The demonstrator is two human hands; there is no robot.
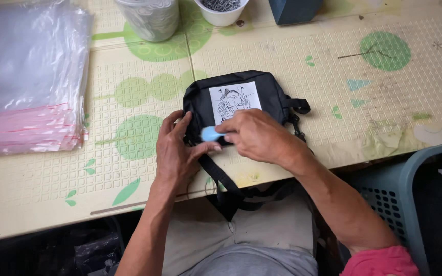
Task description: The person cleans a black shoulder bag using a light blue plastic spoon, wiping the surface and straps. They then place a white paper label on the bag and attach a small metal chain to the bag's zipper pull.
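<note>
A small black pouch bag with a white picture patch lies near the front edge of the patterned mat, its black strap trailing off that edge into the person's lap. The left hand rests on the bag's left end, fingers spread over the fabric and thumb reaching toward a small light-blue piece. The right hand pinches that piece between thumb and fingertips against the bag's front (what the piece is cannot be told). A stack of clear plastic bags sits at the mat's left edge, two cups at the back edge, a grey-green basket off the right front corner. With the strap hanging free, its weight could drag the bag forward should the left hand ease, and the blue piece might slip from so light a pinch.
</note>
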